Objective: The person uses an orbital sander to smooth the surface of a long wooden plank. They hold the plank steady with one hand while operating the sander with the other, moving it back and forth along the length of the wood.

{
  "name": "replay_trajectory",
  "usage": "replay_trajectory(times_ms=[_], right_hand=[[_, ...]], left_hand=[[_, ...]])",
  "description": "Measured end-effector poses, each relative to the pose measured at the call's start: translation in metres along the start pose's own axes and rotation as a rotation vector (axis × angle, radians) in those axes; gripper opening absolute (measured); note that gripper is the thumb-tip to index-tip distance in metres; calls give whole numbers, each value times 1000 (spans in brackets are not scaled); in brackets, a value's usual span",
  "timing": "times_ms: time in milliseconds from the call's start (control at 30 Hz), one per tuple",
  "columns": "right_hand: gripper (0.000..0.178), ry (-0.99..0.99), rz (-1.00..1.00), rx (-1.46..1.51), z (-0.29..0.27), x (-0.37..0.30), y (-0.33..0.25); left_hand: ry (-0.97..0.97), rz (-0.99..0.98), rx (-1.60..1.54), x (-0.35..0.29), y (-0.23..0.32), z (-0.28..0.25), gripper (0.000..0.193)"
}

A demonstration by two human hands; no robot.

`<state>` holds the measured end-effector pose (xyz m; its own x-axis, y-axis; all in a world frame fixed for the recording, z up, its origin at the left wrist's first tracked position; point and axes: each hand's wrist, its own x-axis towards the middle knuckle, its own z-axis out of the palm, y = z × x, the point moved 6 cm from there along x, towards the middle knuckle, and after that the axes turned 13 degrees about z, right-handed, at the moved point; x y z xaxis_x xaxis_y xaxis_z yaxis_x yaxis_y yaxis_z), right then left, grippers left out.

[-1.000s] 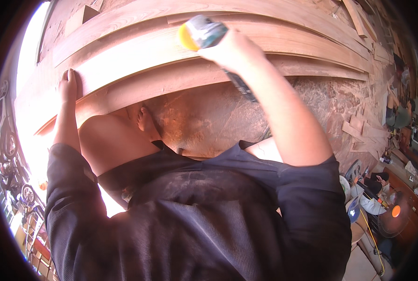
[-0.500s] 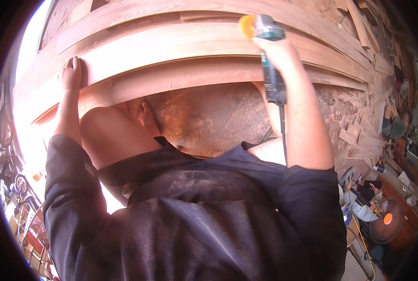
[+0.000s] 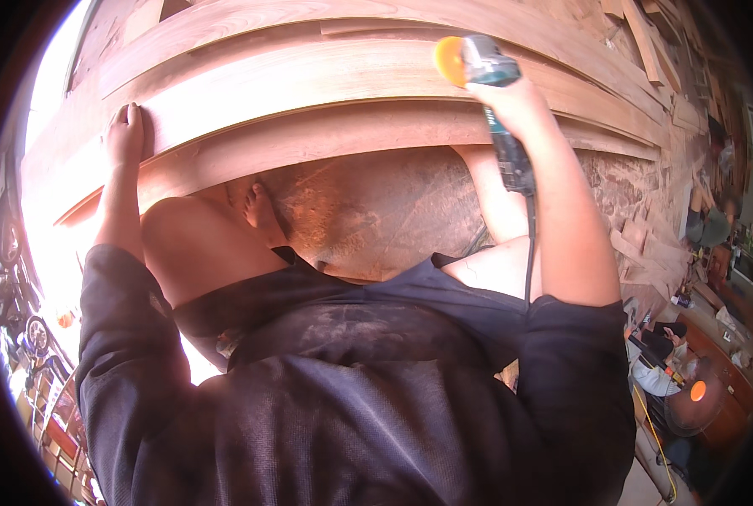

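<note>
Timber in one long, pale, flat plank (image 3: 309,80) lay across the head view at 12 o'clock, with a reddish-brown wooden board (image 3: 334,137) just nearer you. Your bare left hand (image 3: 125,135), at 10 o'clock, rested at the plank's near edge; whether its fingers gripped or only pressed, you could not tell. Your bare right hand (image 3: 513,105), at 1 o'clock, was wrapped around a teal-and-black power tool with a silver head (image 3: 490,67). Its round orange-yellow disc (image 3: 451,61) stood over the plank, contact unclear. Loose wood offcuts (image 3: 642,253) lay at 3 o'clock.
</note>
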<state>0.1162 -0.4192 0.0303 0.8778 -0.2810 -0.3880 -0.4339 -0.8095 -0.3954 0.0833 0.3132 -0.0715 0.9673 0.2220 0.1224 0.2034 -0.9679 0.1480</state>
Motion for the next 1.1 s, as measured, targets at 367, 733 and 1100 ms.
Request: replay_trajectory(times_ms=[367, 733, 1100], right_hand=[[57, 29, 232, 100, 12, 8, -6], [68, -128, -53, -22, 56, -23, -65], [61, 38, 231, 124, -29, 39, 78]], left_hand=[[37, 39, 23, -8, 32, -19, 55], [4, 18, -37, 6, -23, 10, 58], [-56, 0, -53, 8, -5, 7, 57]])
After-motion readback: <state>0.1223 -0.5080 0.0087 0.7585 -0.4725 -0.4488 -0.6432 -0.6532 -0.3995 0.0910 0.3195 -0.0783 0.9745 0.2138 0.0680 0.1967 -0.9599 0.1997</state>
